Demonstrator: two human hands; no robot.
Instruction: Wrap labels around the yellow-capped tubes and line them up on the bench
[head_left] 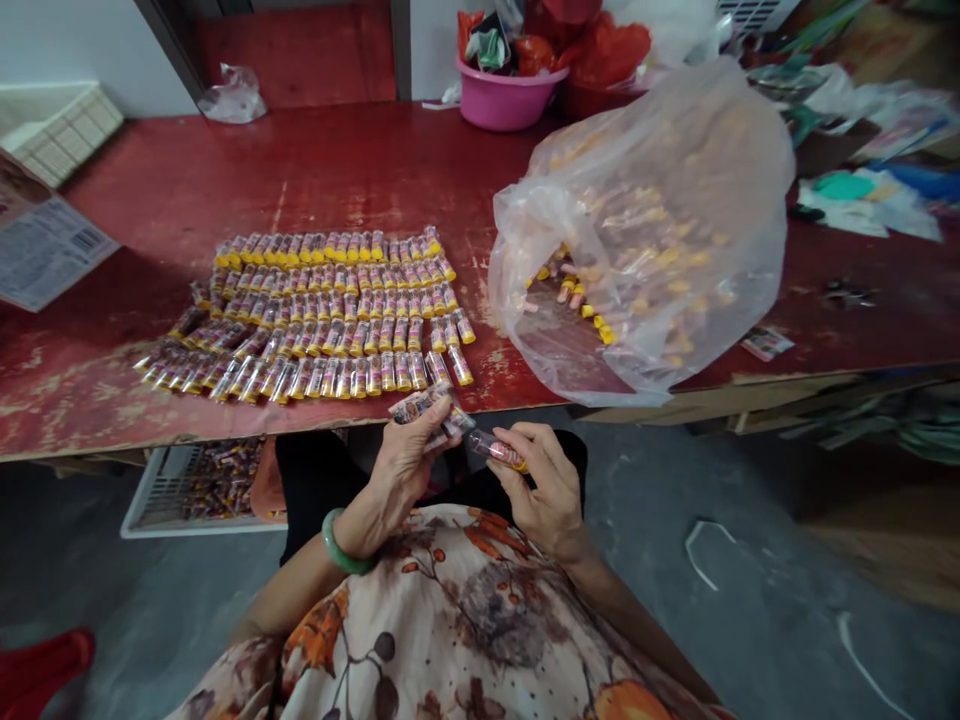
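Note:
My left hand [409, 455] is closed on a small stack of printed cards [431, 408], thumb on top, just off the table's front edge. In my right hand [544, 485] is a clear tube with a yellow cap [499, 450], pinched near its capped end. The tube's clear end points at the cards, close to them; whether they touch I cannot tell. Ahead of my left hand, rows of similar yellow-capped tubes [345, 305] lie side by side on the red table [315, 190]. To the right, a big translucent plastic bag [652, 250] lies with its mouth towards the rows, holding many more tubes.
A pink basin [506, 95] stands at the back, beside red bags. A cardboard box [52, 240] and a cream basket [60, 125] are at the left. Under the table, a white crate [161, 490] holds small pieces. Loose cards [766, 343] lie right of the bag.

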